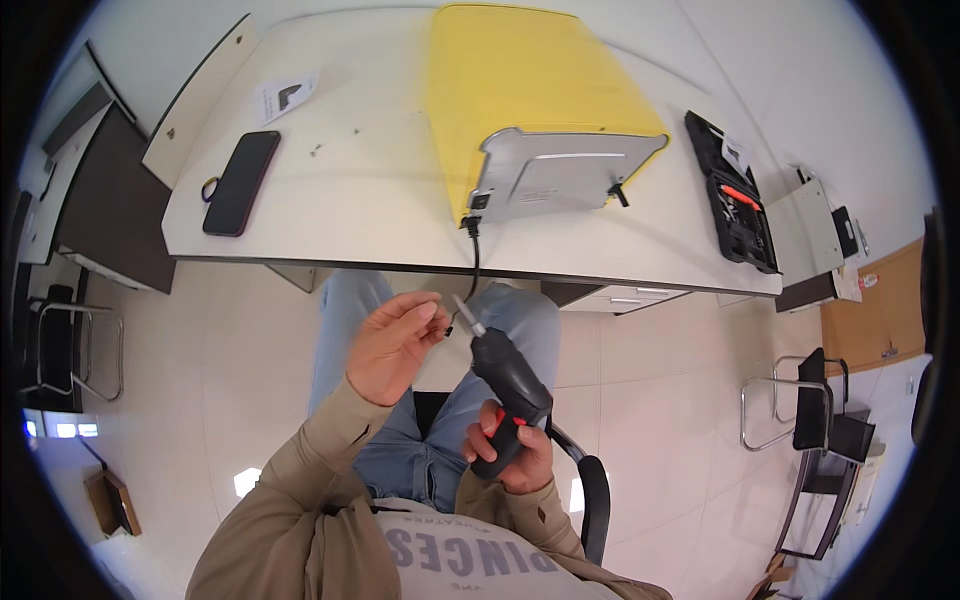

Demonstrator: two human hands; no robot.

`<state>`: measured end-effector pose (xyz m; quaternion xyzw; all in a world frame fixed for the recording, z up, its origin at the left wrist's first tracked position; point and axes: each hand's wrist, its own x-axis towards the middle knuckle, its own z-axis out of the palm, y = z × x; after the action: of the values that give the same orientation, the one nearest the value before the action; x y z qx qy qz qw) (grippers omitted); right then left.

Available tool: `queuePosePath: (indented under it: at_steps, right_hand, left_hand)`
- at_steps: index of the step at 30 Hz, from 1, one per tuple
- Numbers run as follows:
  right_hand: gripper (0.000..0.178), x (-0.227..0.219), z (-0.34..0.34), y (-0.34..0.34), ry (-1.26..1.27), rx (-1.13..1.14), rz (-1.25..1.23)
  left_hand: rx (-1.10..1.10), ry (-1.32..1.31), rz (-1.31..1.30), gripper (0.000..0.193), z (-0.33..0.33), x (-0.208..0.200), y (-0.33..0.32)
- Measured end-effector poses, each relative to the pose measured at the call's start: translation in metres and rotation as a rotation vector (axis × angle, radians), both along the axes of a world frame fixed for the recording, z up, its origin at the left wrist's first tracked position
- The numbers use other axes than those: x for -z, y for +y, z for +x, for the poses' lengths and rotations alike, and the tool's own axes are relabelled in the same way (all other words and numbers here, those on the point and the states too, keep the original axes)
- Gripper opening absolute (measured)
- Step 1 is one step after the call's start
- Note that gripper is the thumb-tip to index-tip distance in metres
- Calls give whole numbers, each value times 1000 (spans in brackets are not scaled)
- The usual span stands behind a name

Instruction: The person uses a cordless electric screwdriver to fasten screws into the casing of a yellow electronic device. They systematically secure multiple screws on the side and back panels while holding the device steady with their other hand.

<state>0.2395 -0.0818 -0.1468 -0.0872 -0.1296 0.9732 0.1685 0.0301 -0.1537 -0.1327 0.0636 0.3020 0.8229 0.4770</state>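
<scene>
Over the knees (350,310), just short of the edge of the white table (350,180), both hands were at work, and what a close meeting it was! The right hand (515,455) had the power screwdriver (510,375) wrapped firmly by its grip, fingers closed round the handle near the red trigger, the metal shaft slanting up and leftward. Up came the question of control: with bare skin that near the tip, good handling looked to call for a quiet trigger, a steady wrist and left fingertips kept out of line with the shaft. A light pinch seemed wiser than a hard one, for a clear view of the tip

And the left hand (393,345)? Thumb and forefinger were nearly together, the other fingers loosely curled; whether anything sat in that pinch, I couldn't tell. The screwdriver's tip stood just beside those fingertips, to their right. A small dark piece (448,331) showed just below them; its kind, and whether it joined the black cable (477,265), was unclear. That cable ran down over the table edge from the grey back of the yellow case (530,80), slack enough to deserve watching
</scene>
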Motion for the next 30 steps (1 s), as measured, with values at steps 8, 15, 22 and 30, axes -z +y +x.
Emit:
queuePosePath:
  at_steps: [8, 15, 22, 30]
  right_hand:
    - [84, -19, 4, 7, -229, 143, 439]
    - [89, -10, 7, 5, -373, 189, 706]
    - [75, -13, 4, 4, -460, 175, 848]
    - [60, -13, 0, -3, -504, 266, 865]
  left_hand:
    - [101, -166, 100, 11, -4, 2, 7]
    - [132, -246, 91, 10, -4, -1, 6]
    - [147, -216, 99, 15, -4, 1, 6]
    - [123, -216, 107, 17, -7, 4, 3]
